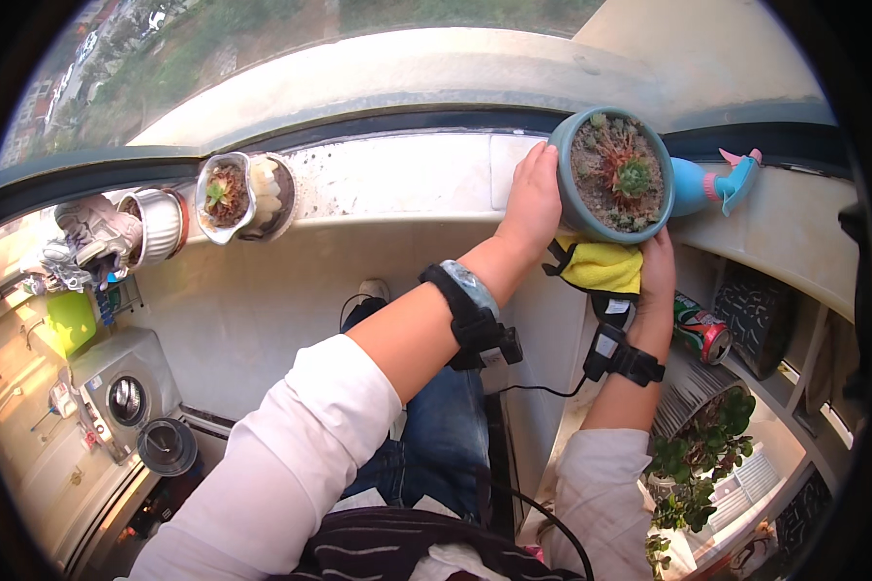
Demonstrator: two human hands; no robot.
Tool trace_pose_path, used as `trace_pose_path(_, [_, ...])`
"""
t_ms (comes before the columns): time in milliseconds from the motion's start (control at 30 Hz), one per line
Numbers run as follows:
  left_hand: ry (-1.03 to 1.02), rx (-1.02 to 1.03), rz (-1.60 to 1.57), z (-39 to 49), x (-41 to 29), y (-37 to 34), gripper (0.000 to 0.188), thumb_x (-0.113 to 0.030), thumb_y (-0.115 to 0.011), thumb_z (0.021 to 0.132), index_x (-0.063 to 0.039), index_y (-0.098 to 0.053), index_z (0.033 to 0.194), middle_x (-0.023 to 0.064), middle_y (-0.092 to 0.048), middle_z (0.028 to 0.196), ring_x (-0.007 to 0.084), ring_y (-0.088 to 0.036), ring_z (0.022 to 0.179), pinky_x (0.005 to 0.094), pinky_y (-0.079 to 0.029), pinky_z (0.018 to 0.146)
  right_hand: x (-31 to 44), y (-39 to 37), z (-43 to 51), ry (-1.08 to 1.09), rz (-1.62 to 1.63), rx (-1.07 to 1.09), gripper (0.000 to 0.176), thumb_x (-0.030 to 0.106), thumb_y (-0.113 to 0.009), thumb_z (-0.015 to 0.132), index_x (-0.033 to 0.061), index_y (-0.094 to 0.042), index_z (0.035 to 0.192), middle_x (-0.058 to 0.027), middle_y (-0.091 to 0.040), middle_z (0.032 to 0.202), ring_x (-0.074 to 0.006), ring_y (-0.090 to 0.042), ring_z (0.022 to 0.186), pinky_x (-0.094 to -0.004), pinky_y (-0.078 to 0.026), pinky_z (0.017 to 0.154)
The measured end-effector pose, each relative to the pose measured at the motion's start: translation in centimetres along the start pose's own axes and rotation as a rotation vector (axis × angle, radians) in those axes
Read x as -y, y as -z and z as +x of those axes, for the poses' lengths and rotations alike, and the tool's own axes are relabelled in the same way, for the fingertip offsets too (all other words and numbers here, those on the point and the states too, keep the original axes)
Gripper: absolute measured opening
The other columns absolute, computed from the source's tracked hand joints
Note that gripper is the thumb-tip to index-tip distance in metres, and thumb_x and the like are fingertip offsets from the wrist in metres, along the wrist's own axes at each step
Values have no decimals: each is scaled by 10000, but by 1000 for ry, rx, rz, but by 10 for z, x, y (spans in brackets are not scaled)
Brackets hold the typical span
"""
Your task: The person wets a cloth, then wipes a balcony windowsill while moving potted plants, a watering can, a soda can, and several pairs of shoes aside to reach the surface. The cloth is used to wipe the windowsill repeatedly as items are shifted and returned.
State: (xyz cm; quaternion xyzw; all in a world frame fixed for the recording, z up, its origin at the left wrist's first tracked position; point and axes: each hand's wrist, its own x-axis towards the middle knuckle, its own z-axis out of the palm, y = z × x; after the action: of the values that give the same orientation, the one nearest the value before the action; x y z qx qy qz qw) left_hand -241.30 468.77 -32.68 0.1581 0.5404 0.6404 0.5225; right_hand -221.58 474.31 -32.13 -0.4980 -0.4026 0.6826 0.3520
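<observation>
A round blue-green plant pot is held at the windowsill, its open top facing me. Sandy soil fills it around a rosette succulent with a green centre and reddish, dried lower leaves. My left hand presses flat against the pot's left side. Under the lower right rim, my right hand supports the pot and also has a yellow cloth with black edging against its palm. The fingers behind the pot are hidden. Just right of the pot is a blue spray bottle with a pink trigger.
Leftward along the sill stand a scalloped white pot, a cream-and-brown pot, a ribbed white pot and sneakers. A drink can and a leafy potted plant are at lower right. Black cables hang near my wrists.
</observation>
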Motion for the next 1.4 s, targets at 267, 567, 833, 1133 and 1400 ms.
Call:
trace_pose_path(267, [-76,-14,289,-81,-56,84,348,-286,-430,1044,-32,-586,1223,55,-621,1174,151,-551,1125,304,-437,947,-23,-102,-109,-311,249,-177,375,25,-675,877,1,-526,1220,-135,-630,1149,-253,-651,1034,-382,-539,916])
trace_pose_path(567, [522,-319,1,-167,-104,308,248,-174,-491,1007,-14,-576,1176,138,-660,1076,219,-641,992,336,-540,845,-74,-244,-41,589,-1321,-265,635,190,-663,822,0,-452,1390,-248,-439,1450,-412,-371,1375,-545,-253,1150])
trace_pose_path(833, [247,-538,-276,-140,-135,404,370,-296,-470,1032,24,-506,1214,200,-608,1110,324,-602,1093,479,-511,939,-115,-336,-29,763,-1174,-62,642,199,-652,768,42,-490,1369,-218,-456,1463,-361,-381,1400,-511,-263,1166])
trace_pose_path(1133, [289,-406,91,-92,-182,407,356,-293,-439,1043,-25,-574,1233,126,-636,1176,238,-628,1032,410,-528,880,-97,-353,-36,806,-1079,570,604,29,-617,723,75,-537,1320,-167,-542,1388,-306,-443,1356,-435,-319,1155])
trace_pose_path(1400, [329,-371,155,-98,-189,401,387,-373,-453,1014,-97,-624,1225,67,-686,1102,209,-658,954,409,-530,840,-112,-392,-55,827,-1094,629,608,19,-612,711,51,-535,1314,-156,-550,1372,-301,-442,1360,-444,-321,1154])
